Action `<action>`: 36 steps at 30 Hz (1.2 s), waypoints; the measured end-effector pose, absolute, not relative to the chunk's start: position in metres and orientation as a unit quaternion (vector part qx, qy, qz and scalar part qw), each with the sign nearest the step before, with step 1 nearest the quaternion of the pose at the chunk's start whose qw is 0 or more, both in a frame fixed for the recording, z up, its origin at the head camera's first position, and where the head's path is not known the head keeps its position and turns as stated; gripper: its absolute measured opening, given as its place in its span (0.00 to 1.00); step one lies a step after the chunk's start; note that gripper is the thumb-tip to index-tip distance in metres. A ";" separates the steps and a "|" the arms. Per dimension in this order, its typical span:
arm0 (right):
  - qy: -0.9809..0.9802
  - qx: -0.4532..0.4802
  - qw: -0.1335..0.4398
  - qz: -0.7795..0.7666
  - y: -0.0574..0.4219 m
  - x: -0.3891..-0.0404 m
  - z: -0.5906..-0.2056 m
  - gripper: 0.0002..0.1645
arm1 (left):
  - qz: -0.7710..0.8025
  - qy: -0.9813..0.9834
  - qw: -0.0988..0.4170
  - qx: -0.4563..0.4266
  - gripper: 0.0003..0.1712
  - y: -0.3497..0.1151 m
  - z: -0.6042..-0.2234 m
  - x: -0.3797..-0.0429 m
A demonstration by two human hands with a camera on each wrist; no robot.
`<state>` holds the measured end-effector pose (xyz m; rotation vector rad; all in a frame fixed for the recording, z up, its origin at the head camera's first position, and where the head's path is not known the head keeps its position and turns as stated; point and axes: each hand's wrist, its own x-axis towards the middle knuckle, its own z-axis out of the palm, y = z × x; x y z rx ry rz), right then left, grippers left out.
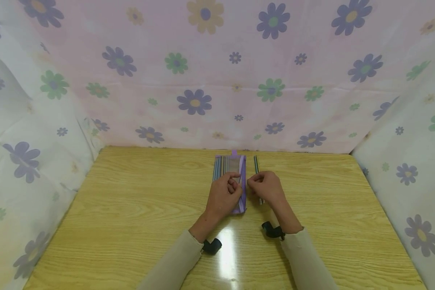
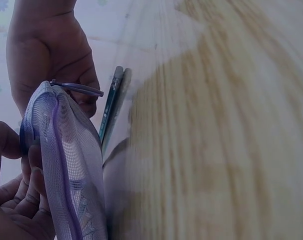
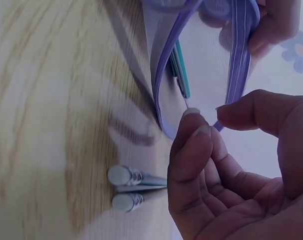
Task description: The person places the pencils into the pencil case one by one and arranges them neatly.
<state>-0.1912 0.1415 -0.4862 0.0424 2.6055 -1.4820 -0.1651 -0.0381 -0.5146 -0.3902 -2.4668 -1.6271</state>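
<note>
A mesh pencil case with purple zipper edging lies on the table, several pencils showing through it. My left hand holds the top edge of the case, thumb and fingers on either side of the mesh. In the right wrist view the zipper opening gapes, and a green pencil shows inside. Beside that opening is my right hand, fingers bent, with a gap between thumb and forefinger and nothing visible held. Two pencils lie side by side under and beyond it; the hand hides their middle.
The wood-grain table reaches back to a flower-patterned cloth, which also hangs at both sides. A black wrist camera sits on the left wrist, another black camera on the right.
</note>
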 end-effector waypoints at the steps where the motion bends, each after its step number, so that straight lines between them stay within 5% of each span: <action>1: 0.872 0.013 0.067 -0.484 0.143 -0.191 -0.486 0.10 | -0.544 -0.825 0.081 -0.131 0.20 -0.038 -0.514 -0.165; 26: 0.932 0.025 -0.036 -0.360 0.164 -0.197 -0.491 0.10 | -0.543 -0.824 0.091 -0.134 0.20 -0.038 -0.512 -0.165; 36: 0.941 0.040 -0.014 -0.335 0.169 -0.198 -0.492 0.12 | -0.548 -0.820 0.090 -0.139 0.20 -0.039 -0.512 -0.164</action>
